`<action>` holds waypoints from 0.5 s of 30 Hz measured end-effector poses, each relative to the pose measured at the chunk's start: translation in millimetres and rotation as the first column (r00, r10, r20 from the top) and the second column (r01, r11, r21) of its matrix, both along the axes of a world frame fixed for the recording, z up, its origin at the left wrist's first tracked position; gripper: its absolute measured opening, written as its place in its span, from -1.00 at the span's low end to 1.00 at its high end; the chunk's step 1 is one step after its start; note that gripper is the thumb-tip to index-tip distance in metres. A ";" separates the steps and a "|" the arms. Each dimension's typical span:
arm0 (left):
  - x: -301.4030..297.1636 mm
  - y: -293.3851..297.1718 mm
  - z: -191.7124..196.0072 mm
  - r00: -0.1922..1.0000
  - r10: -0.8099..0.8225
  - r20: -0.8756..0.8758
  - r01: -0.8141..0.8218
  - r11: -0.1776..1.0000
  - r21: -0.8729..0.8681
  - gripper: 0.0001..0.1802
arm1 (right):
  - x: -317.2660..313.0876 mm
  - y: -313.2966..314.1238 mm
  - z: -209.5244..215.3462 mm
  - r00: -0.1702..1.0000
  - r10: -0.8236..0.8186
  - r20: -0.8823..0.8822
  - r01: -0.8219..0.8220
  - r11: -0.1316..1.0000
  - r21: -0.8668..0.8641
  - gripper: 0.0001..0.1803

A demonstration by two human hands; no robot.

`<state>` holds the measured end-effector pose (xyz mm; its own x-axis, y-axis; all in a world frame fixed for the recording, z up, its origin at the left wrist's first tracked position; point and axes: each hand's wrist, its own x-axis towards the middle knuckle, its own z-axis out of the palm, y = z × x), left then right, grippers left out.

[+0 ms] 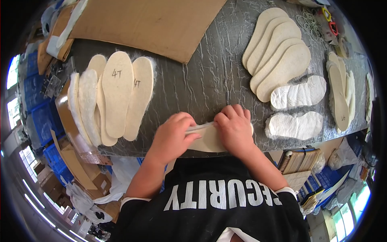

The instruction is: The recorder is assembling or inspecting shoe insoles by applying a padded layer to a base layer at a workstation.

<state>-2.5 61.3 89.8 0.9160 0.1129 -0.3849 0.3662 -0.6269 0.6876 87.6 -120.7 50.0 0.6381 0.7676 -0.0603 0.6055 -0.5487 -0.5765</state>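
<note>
At the table's front edge, both my hands grip a beige shoe insole point(207, 140) that lies crosswise in front of me. My left hand point(172, 135) is closed round its left end, thumb on the near side. My right hand point(235, 131) presses its right part, fingers bent over the far edge. A pale, fluffy edge shows along the insole's far side between the hands. To the left lies a group of insoles point(117, 92), some fleece side up. On the right, two white crinkled insole-shaped pieces point(298, 93) lie below several fanned-out beige insoles point(284, 68).
A large cardboard sheet point(145, 24) covers the far left of the dark, wrinkled table point(201, 84). More insoles point(338, 97) lie at the far right. Scissors point(327, 15), elastic loops point(309, 25) and a tape roll point(344, 47) sit at the back right.
</note>
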 end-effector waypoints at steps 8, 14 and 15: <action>-22.0 24.0 14.8 0.982 0.188 0.029 -0.182 0.973 -0.140 -0.70 | -6.0 11.7 17.6 0.993 0.030 0.111 -0.049 0.984 0.170 -0.83; -27.9 23.6 -13.3 0.894 0.448 0.018 -0.374 0.767 -0.522 -0.78 | -9.3 34.4 11.0 0.950 0.253 -0.186 -0.172 0.915 0.364 -0.76; -33.5 26.6 -21.2 0.875 0.484 0.010 -0.415 0.759 -0.501 -0.80 | -7.0 33.0 12.3 0.949 0.256 -0.182 -0.163 0.897 0.412 -0.75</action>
